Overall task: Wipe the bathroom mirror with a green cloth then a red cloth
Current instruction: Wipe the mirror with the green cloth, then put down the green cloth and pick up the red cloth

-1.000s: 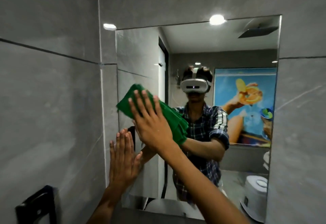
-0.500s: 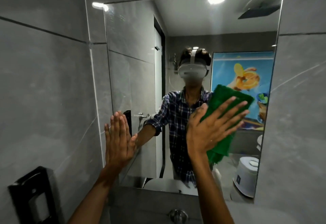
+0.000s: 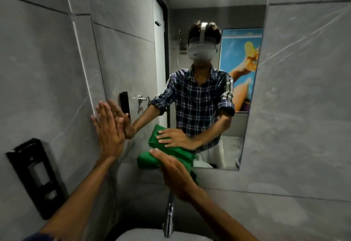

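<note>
The bathroom mirror is a tall rectangle set into grey wall tiles. A folded green cloth is pressed against the mirror's bottom edge, left of centre. My right hand lies flat on top of it with fingers stretched, pushing it onto the glass. My left hand rests flat and spread on the mirror's lower left edge, holding nothing. The glass reflects a person in a checked shirt and both hands. No red cloth is in view.
A black wall-mounted dispenser hangs on the left wall. Below the mirror a chrome tap stands over a white basin. Grey tiled wall fills the right side.
My right hand has carried the green cloth from the mirror's left to the right side, then down to the bottom edge. The view has tilted downward. My left hand has stayed flat at the lower left.
</note>
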